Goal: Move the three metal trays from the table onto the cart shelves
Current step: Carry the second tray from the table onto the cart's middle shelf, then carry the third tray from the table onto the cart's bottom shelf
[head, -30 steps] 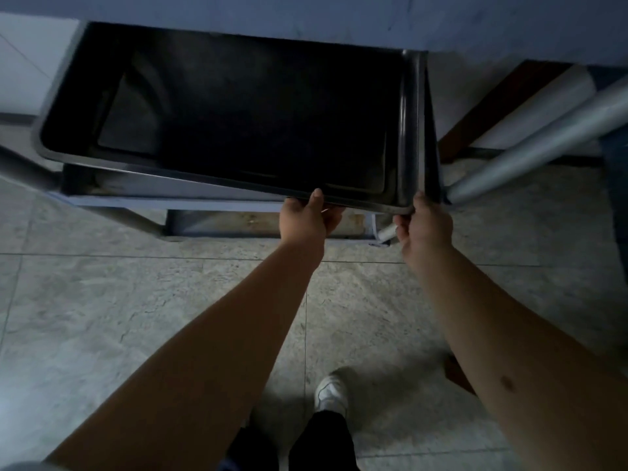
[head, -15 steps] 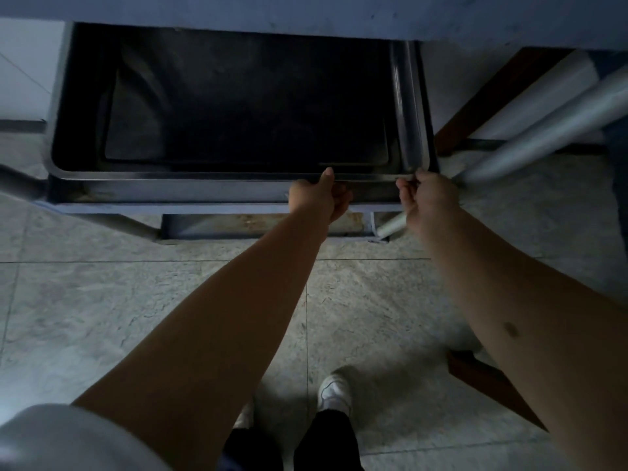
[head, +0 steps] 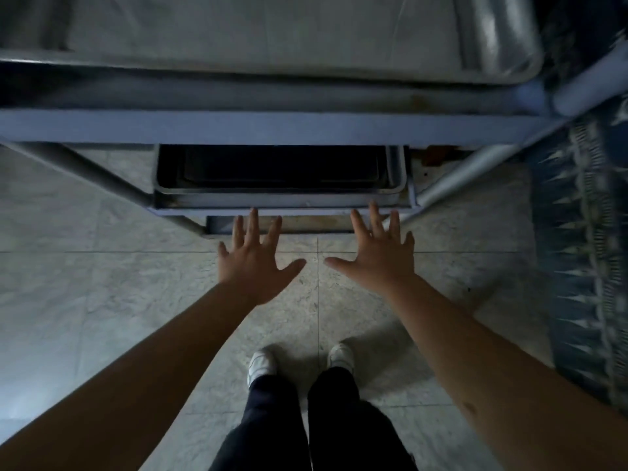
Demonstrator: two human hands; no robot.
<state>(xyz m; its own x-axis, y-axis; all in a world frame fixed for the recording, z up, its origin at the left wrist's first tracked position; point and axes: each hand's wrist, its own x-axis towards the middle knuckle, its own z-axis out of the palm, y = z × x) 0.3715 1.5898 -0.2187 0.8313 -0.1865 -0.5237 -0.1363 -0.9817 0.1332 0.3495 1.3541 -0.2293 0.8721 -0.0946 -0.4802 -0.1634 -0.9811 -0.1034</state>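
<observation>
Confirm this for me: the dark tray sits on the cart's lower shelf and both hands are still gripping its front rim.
Wrong on the grip. In the head view the left hand and right hand are open with fingers spread, off the rim and holding nothing. The dark tray does sit on the cart's lower shelf.
</observation>
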